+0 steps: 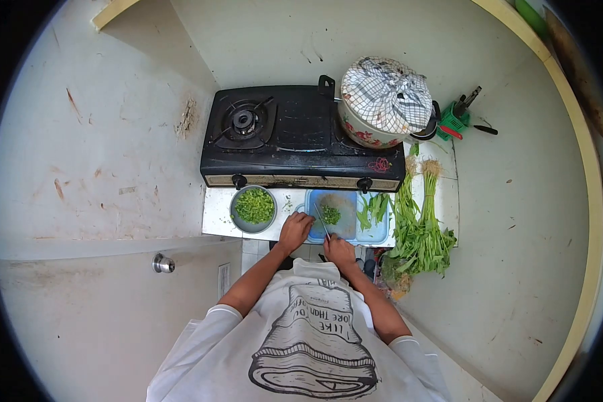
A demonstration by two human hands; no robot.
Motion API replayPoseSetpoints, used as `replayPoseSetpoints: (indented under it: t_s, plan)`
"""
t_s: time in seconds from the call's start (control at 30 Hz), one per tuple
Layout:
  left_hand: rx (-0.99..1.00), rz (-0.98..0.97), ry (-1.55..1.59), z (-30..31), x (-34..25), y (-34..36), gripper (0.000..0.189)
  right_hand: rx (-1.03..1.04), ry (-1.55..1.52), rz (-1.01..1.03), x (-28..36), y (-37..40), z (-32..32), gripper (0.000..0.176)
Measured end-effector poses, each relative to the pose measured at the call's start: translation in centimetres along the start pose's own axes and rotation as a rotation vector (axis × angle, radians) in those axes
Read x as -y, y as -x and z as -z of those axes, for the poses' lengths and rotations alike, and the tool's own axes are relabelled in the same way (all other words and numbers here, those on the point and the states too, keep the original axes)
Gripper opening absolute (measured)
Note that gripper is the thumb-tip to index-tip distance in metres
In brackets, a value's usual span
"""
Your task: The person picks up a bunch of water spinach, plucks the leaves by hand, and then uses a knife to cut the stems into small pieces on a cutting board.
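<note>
My right hand (340,252) is closed round the handle of a knife (321,221), its blade slanting up and to the left over the blue cutting board (345,231). Finely chopped greens (330,214) lie in a small heap beside the blade. At the board's left edge, my left hand (297,229) has its fingers bent and close together near the blade; what they hold, if anything, is hidden. Cut leafy pieces (374,209) rest on the board's right part. To the left, a round grey bowl (252,229) holds chopped greens.
Behind the board stands a black two-burner stove (295,164), with a floral pot (362,132) under a checked cloth (386,94). Long leafy green bunches (425,234) hang over the counter's right edge. A green basket (454,118) with knives sits at the back right.
</note>
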State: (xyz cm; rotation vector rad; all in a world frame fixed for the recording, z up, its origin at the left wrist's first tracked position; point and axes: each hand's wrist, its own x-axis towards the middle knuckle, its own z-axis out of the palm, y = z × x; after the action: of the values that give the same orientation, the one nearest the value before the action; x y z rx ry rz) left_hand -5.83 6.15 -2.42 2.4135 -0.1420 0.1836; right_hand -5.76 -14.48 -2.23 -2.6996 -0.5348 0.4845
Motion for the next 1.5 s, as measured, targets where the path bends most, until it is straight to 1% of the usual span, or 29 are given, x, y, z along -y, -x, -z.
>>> replayPoseSetpoints:
  t_s: [0.13, 0.33, 0.43, 0.53, 0.63, 0.73, 0.83, 0.93, 1.13, 1.23, 1.33, 1.43, 1.5]
  plan:
    - [0.029, 0.019, -0.042, 0.1, -0.2, -0.5, 0.006, -0.004, 0.013, 0.001, -0.1, 0.5, 0.3, 0.040]
    - [0.035, 0.009, -0.066, 0.4, -0.2, -0.3, 0.008, -0.033, 0.001, 0.066, 0.0, 0.5, -0.7, 0.038]
    - [-0.005, -0.003, -0.017, 0.2, -0.1, 0.0, 0.010, -0.048, -0.004, 0.069, 0.0, -0.3, -1.3, 0.039]
    - [-0.024, -0.030, -0.015, 0.3, 0.1, 0.4, 0.011, -0.027, -0.012, 0.024, 0.4, -0.4, -1.0, 0.039]
    - [-0.029, -0.019, 0.009, 0.1, 0.3, 0.5, 0.011, -0.012, -0.036, -0.030, 0.1, -0.1, -0.5, 0.040]
    - [-0.018, 0.045, 0.032, 0.2, 0.0, 0.1, 0.011, -0.034, -0.020, -0.015, -0.1, 0.2, -0.6, 0.039]
    - [0.007, 0.025, -0.023, 0.4, -0.1, -0.2, 0.010, 0.002, -0.006, 0.024, -0.2, 0.7, -0.4, 0.039]
    - [-0.007, 0.027, -0.037, 0.3, -0.1, -0.3, 0.009, -0.073, 0.031, 0.101, -0.1, 1.0, -0.7, 0.039]
    - [-0.040, -0.005, -0.020, 0.2, 0.1, 0.1, 0.009, -0.023, -0.032, 0.048, 0.1, -0.1, -1.5, 0.038]
    - [-0.033, 0.011, -0.002, 0.1, 0.2, 0.4, 0.009, -0.082, -0.029, 0.033, 0.1, -0.4, -1.5, 0.039]
    - [-0.051, -0.001, 0.011, 0.0, 0.5, 0.5, 0.010, -0.064, -0.039, 0.033, -0.1, -0.2, -0.9, 0.040]
    - [-0.050, 0.023, 0.027, -0.1, 0.5, 0.4, 0.009, -0.032, -0.049, 0.025, 0.0, 0.3, -0.5, 0.040]
    - [-0.049, 0.075, 0.038, 0.0, 0.3, 0.2, 0.008, -0.005, -0.032, 0.031, 0.0, 0.5, -0.4, 0.040]
